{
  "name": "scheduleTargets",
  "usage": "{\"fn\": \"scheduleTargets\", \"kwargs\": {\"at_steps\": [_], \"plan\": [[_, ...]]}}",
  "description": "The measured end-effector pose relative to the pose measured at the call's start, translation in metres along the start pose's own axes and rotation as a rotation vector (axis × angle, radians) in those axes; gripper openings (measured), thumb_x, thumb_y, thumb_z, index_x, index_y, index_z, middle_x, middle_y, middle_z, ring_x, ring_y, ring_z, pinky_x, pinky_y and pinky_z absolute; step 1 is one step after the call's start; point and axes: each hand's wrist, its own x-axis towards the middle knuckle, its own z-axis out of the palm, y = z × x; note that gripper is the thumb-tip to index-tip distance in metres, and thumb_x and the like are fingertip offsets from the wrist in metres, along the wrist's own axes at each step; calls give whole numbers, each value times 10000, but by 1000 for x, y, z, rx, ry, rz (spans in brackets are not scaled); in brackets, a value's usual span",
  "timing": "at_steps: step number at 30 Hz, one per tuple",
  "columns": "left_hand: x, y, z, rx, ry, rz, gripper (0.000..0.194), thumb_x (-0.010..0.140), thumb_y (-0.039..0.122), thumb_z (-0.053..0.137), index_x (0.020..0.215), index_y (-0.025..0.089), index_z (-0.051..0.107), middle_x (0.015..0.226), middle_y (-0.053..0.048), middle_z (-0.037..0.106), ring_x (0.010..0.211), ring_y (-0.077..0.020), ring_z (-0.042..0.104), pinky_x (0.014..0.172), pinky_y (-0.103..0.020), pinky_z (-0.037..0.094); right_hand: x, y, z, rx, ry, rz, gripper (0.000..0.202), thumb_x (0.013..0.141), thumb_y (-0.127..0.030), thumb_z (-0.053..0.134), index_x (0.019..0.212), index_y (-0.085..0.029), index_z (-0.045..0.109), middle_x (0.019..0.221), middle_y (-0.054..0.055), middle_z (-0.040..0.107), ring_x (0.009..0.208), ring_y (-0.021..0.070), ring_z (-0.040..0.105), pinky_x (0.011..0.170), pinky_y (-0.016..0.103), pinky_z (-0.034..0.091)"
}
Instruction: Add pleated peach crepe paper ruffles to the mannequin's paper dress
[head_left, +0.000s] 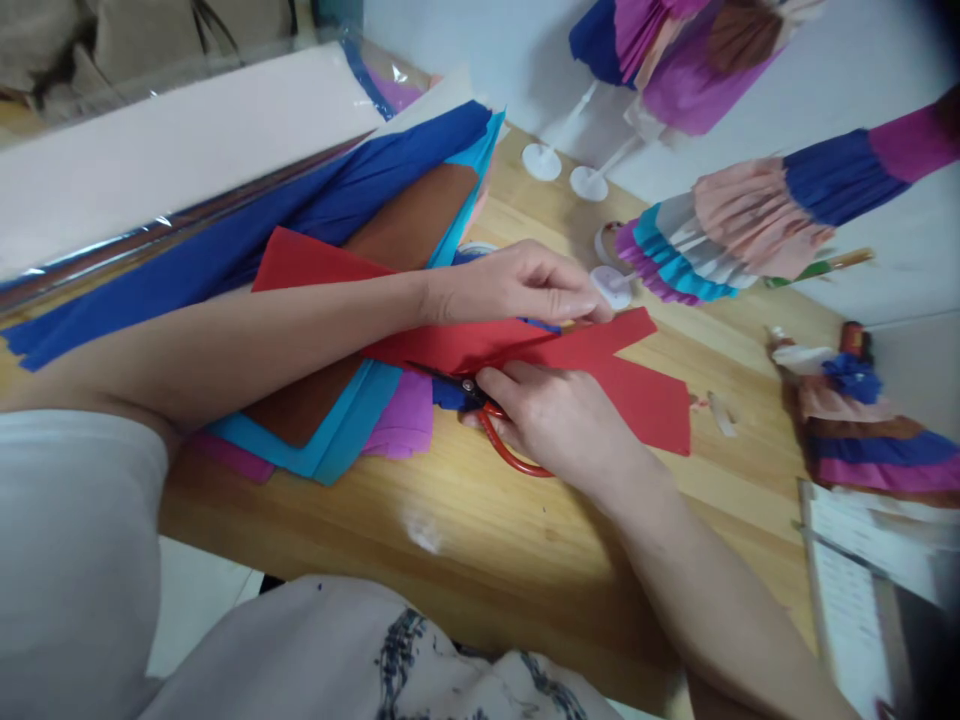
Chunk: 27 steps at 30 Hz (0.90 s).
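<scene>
Several pieces of red crepe paper (649, 400) lie across the wooden table, spread out under both hands. My left hand (544, 285) reaches over from the left, its fingers curled together and fingertips at the upper edge of a red strip. Below it, my right hand (559, 410) grips a pair of scissors (514, 462) with red handles and dark blades. The blades point left along the lower edge of the red paper; whether they are parted is hard to make out. My right fingertips also rest against the red paper.
Brown (409, 220), turquoise (337, 430) and blue crepe paper (360, 195) sheets lie under and beside the red. A plastic-wrapped pack (187, 160) sits at the back left. Layered paper dresses (750, 235) on white stands occupy the far right. A notebook (847, 570) lies at right.
</scene>
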Motion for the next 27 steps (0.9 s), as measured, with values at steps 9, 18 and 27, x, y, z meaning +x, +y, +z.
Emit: {"fn": "scheduleTargets", "kwargs": {"at_steps": [9,18,27], "plan": [[-16,72,-51,84,-43,92,185,887,104,575,981,71,731,907,-68,760,829,-127,668,756,-214,527,1,-4,-6,-15,-38,22,285,939,-426,572,987,-159,662,774,78,672,639,193,601,527,297,151],[-86,40,-65,819,-154,-154,379,874,72,410,1072,132,728,1248,-115,688,1099,-222,650,977,-338,487,1,-4,-8,-17,-57,25,229,958,-367,545,1006,-168,648,813,81,681,688,226,649,524,290,156],[-169,21,-18,1044,-155,-287,675,975,520,426,1543,182,292,1608,-126,255,1515,-265,183,1231,-477,121,0,-5,-13,-12,-103,51,297,942,-446,568,1014,-169,647,855,84,681,706,225,657,514,288,165]]}}
